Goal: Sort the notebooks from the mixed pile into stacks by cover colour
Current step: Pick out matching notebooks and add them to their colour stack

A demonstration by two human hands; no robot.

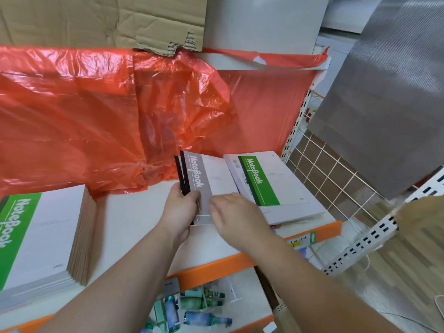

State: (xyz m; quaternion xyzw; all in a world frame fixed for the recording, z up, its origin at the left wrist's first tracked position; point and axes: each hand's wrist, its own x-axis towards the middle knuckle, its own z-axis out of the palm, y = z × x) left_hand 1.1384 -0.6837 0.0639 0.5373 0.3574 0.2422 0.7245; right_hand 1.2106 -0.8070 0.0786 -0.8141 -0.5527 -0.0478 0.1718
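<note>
Red plastic sheet (96, 111) drapes the shelf (134, 212) beneath torn cardboard (144, 25); bottles (204, 318) lie below

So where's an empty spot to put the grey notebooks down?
The bare white shelf between the tall green notebook stack and the left hand holding the grey notebooks is free, bordered by the red plastic sheet behind and the orange shelf edge in front. The right end is crowded: the mixed pile fills it beside the wire grid.

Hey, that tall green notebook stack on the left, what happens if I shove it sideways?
Probably heavy: the green notebook stack is many books deep. Its staggered side edges suggest layers would shear, not slide together. Toppling seems unlikely; it's wider than tall.
</note>
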